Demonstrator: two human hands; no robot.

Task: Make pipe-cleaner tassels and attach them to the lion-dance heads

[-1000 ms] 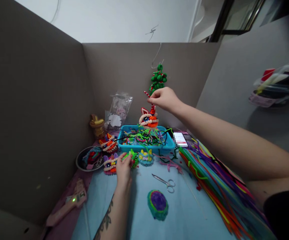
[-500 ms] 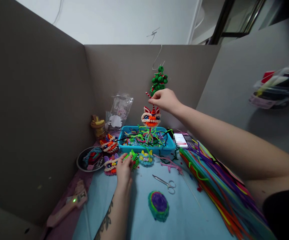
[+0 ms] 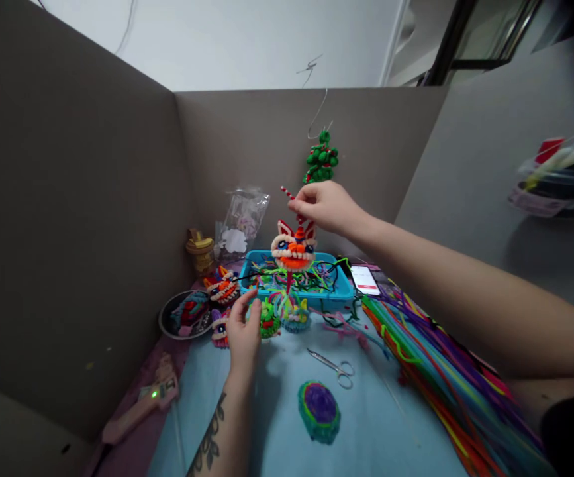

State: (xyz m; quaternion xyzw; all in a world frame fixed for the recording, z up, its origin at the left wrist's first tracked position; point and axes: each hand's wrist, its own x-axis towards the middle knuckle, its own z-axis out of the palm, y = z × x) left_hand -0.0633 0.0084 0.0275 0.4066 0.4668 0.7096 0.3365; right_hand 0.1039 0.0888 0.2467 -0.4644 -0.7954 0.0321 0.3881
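Observation:
My right hand (image 3: 324, 207) is raised over the blue tray (image 3: 341, 289) and pinches a red-and-white striped pipe cleaner (image 3: 289, 195). An orange and white fuzzy lion head (image 3: 292, 249) hangs from it, trailing loose green strands. My left hand (image 3: 242, 330) rests low on the blue mat, fingers lifted and apart, just left of a green fuzzy head (image 3: 269, 320) and in front of a purple one (image 3: 218, 326). A light blue head (image 3: 296, 317) sits beside the green one.
Grey partition walls close in three sides. Scissors (image 3: 334, 366) and a purple-green oval piece (image 3: 319, 409) lie on the mat. A long bundle of coloured pipe cleaners (image 3: 440, 371) fills the right. A glue gun (image 3: 142, 407), metal bowl (image 3: 170, 326), phone (image 3: 365, 279) and hanging green ornament (image 3: 322, 158) are around.
My right hand has carried the orange lion head lower and slightly left, pulling strands out of the tray. My left hand has let go of the green head and opened.

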